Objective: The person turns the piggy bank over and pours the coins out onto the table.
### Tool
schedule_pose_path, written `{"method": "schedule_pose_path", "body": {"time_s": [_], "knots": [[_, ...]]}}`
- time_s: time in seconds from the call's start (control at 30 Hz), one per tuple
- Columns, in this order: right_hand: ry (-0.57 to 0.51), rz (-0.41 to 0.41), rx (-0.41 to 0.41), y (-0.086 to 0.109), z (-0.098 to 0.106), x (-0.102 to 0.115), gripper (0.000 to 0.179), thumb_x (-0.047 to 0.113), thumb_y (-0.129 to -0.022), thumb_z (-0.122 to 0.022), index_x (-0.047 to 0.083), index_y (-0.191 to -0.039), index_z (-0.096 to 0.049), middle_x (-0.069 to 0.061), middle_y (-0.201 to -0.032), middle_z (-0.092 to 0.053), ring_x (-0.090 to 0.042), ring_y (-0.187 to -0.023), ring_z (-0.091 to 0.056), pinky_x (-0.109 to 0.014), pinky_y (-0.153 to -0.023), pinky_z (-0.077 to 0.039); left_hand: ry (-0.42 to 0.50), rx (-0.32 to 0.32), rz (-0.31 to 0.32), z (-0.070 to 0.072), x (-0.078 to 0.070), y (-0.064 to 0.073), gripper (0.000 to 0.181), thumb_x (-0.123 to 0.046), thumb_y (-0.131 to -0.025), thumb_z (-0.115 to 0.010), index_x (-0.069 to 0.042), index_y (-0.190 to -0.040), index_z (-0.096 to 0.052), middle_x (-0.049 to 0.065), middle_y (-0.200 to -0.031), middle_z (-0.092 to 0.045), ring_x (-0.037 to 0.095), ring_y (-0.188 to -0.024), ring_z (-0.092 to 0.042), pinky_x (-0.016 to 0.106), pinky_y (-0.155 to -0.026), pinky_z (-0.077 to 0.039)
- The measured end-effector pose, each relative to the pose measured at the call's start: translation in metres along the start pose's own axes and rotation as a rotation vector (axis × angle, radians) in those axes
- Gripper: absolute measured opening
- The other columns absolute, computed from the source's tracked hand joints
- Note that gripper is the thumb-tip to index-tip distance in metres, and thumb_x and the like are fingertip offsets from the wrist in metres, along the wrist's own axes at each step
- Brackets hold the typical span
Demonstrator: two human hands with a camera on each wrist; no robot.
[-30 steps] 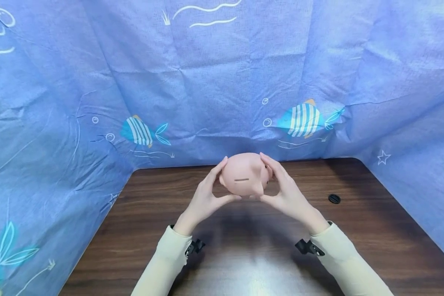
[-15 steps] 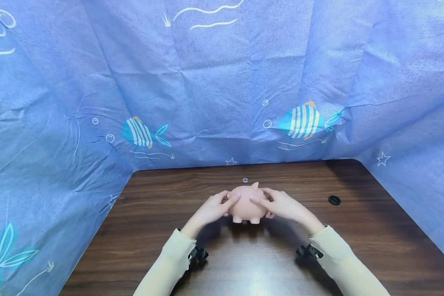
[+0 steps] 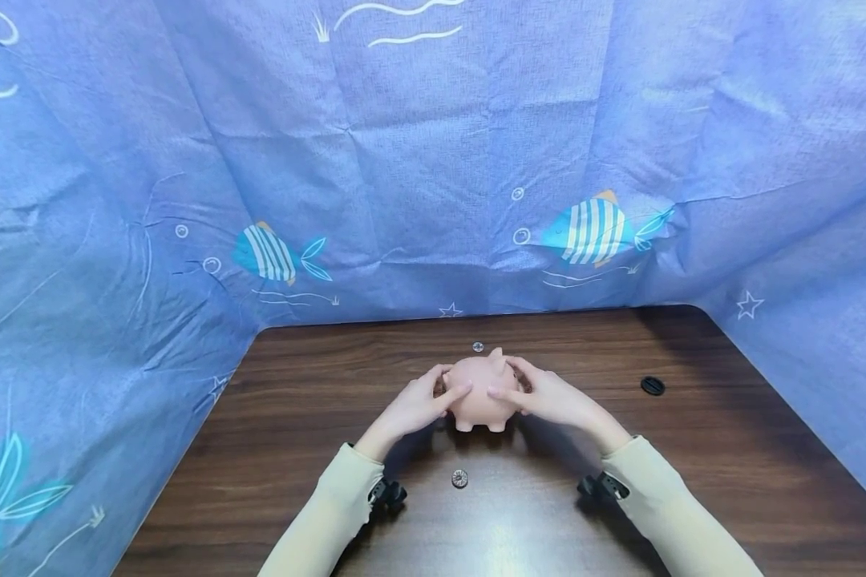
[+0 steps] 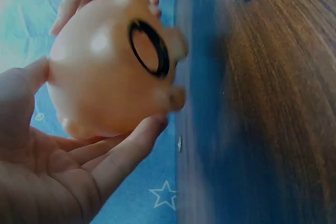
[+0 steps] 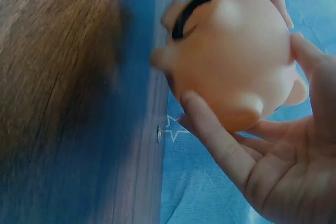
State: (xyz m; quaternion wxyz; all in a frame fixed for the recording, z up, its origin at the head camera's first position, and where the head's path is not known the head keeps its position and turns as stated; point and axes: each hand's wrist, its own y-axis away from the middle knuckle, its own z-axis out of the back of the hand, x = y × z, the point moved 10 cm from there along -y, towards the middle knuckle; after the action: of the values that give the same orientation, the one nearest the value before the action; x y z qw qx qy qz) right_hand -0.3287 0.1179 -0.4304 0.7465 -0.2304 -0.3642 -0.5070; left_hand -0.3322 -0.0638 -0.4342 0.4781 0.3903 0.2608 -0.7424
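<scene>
A pink piggy bank is held between both hands at the middle of the table, its short feet apart from the wood. My left hand grips its left end and my right hand its right end, thumbs on the near side. In the left wrist view, a round hole with a black rim shows in its underside. One coin lies on the table in front of the piggy bank. Another coin lies behind it.
A round black plug lies to the right on the dark wooden table. Blue cloth with printed fish hangs along the back and both sides.
Both hands have brought the piggy bank down and nearer and turned it from slot-up to feet-down. A coin now lies in front of it. The coin behind, hidden at first, has come into view.
</scene>
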Motion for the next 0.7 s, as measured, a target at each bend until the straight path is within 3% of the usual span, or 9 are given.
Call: {"method": "schedule_pose_path", "body": {"time_s": [0.1,0.2,0.27,0.37,0.47,0.57,0.63,0.7], "knots": [[0.006,0.092,-0.075,0.000,0.007,0.009,0.091,0.049,-0.089,-0.075,0.009,-0.157,-0.030,-0.016,-0.123,-0.065,-0.027,-0.107,-0.065,-0.046,-0.092,-0.054,0.016,-0.058,-0.098,0.007,-0.010,0.000,0.070,-0.045,-0.093,-0.071,-0.011,-0.148,-0.044,0.012,-0.132,-0.064,0.024,-0.112,-0.066,0.039,-0.094,-0.054],[-0.086,0.220,-0.125,0.001,0.011,0.022,0.097,0.031,-0.085,-0.084,0.010,-0.159,-0.024,-0.020,-0.139,-0.055,-0.030,-0.119,-0.060,-0.046,-0.098,-0.052,0.036,-0.117,-0.219,0.014,-0.022,0.001,0.081,-0.033,-0.087,-0.081,-0.015,-0.153,-0.037,0.010,-0.143,-0.057,0.024,-0.119,-0.063,0.040,-0.099,-0.052],[-0.107,0.297,-0.171,0.004,0.015,0.032,0.102,0.022,-0.082,-0.087,0.015,-0.161,-0.023,-0.016,-0.147,-0.048,-0.028,-0.122,-0.058,-0.041,-0.100,-0.051,0.015,-0.162,-0.310,0.018,-0.031,0.004,0.090,-0.028,-0.084,-0.084,-0.017,-0.156,-0.031,0.007,-0.149,-0.051,0.022,-0.121,-0.062,0.040,-0.101,-0.051],[-0.042,0.424,-0.283,0.014,0.024,0.050,0.104,0.016,-0.079,-0.088,0.021,-0.161,-0.024,-0.011,-0.156,-0.037,-0.025,-0.129,-0.052,-0.036,-0.106,-0.045,-0.042,-0.239,-0.463,0.025,-0.050,0.013,0.101,-0.020,-0.082,-0.086,-0.017,-0.160,-0.023,0.006,-0.155,-0.044,0.021,-0.129,-0.056,0.039,-0.105,-0.047],[0.059,0.586,-0.417,0.031,0.035,0.074,0.097,0.009,-0.079,-0.087,0.018,-0.158,-0.032,-0.012,-0.158,-0.033,-0.028,-0.137,-0.044,-0.033,-0.112,-0.038,-0.104,-0.309,-0.645,0.033,-0.076,0.027,0.106,-0.010,-0.079,-0.088,-0.013,-0.161,-0.021,0.007,-0.161,-0.034,0.024,-0.139,-0.046,0.039,-0.111,-0.041],[0.107,0.778,-0.519,0.050,0.043,0.097,0.078,0.005,-0.083,-0.079,0.007,-0.151,-0.041,-0.020,-0.159,-0.031,-0.033,-0.143,-0.036,-0.032,-0.116,-0.032,-0.177,-0.376,-0.805,0.039,-0.100,0.044,0.105,-0.001,-0.075,-0.088,-0.013,-0.159,-0.025,0.009,-0.164,-0.028,0.027,-0.146,-0.034,0.040,-0.117,-0.033],[0.126,0.885,-0.567,0.060,0.046,0.108,0.065,0.010,-0.087,-0.074,0.002,-0.145,-0.046,-0.026,-0.156,-0.032,-0.034,-0.142,-0.037,-0.032,-0.116,-0.032,-0.210,-0.407,-0.883,0.042,-0.111,0.053,0.103,0.004,-0.074,-0.087,-0.013,-0.157,-0.029,0.011,-0.164,-0.028,0.029,-0.148,-0.030,0.042,-0.119,-0.029],[0.135,0.946,-0.593,0.067,0.047,0.115,0.056,0.017,-0.092,-0.069,0.000,-0.140,-0.048,-0.029,-0.154,-0.033,-0.034,-0.139,-0.041,-0.031,-0.114,-0.035,-0.207,-0.411,-0.918,0.043,-0.117,0.058,0.102,0.007,-0.073,-0.086,-0.013,-0.156,-0.030,0.013,-0.164,-0.027,0.031,-0.149,-0.028,0.043,-0.119,-0.030]]}}
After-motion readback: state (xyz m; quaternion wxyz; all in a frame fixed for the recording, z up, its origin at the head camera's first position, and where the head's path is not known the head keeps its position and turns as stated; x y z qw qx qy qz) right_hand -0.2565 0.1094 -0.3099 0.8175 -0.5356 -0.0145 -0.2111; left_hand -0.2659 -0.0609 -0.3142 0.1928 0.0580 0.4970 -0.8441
